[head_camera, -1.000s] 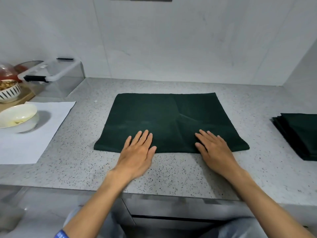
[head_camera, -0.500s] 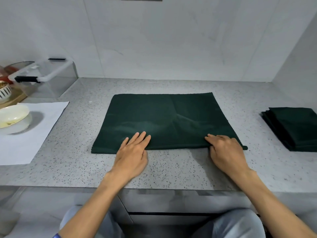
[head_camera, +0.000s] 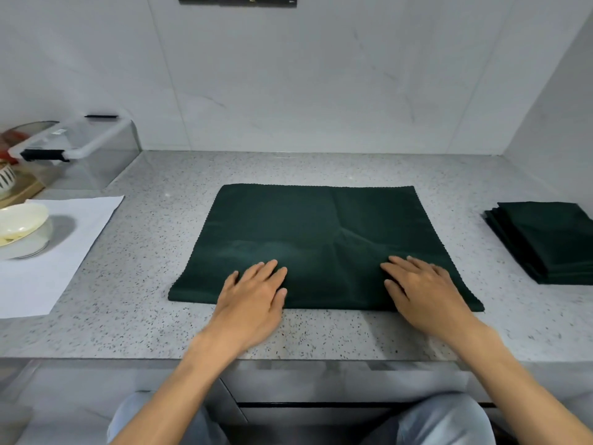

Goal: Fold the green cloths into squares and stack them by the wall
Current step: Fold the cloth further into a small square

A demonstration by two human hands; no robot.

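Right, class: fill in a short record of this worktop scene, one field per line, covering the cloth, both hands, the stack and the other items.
cloth: green cloth lies flat on the grey counter, creased right of centre
left hand: flat on cloth's near edge
right hand: flat on cloth's near edge
stack: folded cloths at far right
left side: bowl on white sheet; clear box

Matt dark green cloth [head_camera: 321, 239], softly creased (finely zigzagged edges), on a speckled, smooth grey stone-look countertop [head_camera: 154, 322]. At 9 o'clock, matt white paper [head_camera: 64, 252] under a glossy cream bowl [head_camera: 22, 220]; clear plastic box [head_camera: 80, 149] beyond.
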